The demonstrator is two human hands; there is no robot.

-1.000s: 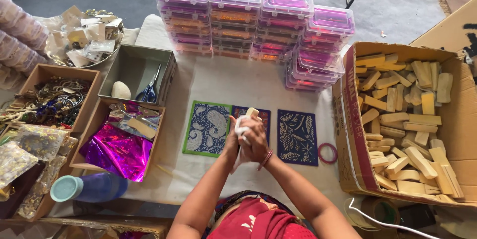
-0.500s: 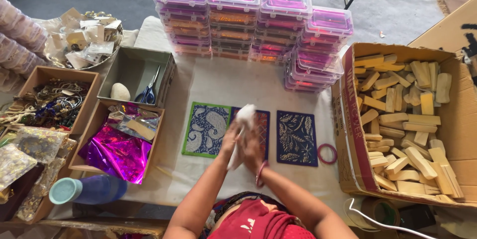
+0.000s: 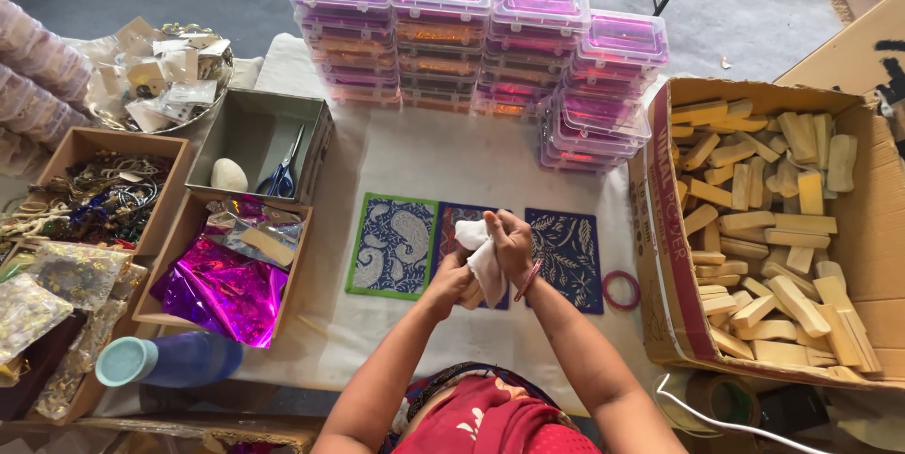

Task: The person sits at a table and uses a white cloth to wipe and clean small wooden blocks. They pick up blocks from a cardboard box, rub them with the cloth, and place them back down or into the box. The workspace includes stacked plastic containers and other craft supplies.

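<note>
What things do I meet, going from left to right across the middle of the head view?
Foil box → green-edged mat → white cloth in the hands → blue leaf mat → pink bangle → carton of wooden blocks.

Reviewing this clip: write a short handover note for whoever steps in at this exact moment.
Left hand and right hand: both grip a white cloth, wrapped around a small pale block whose end pokes out by the left hand.
Below them: three blue patterned rectangular cards in a row on the white tablecloth; red ring beside them.
Cardboard box of pale wooden blocks on the person's right.
Done: cards laid out. Left: cannot tell how far wiping has got.
</note>
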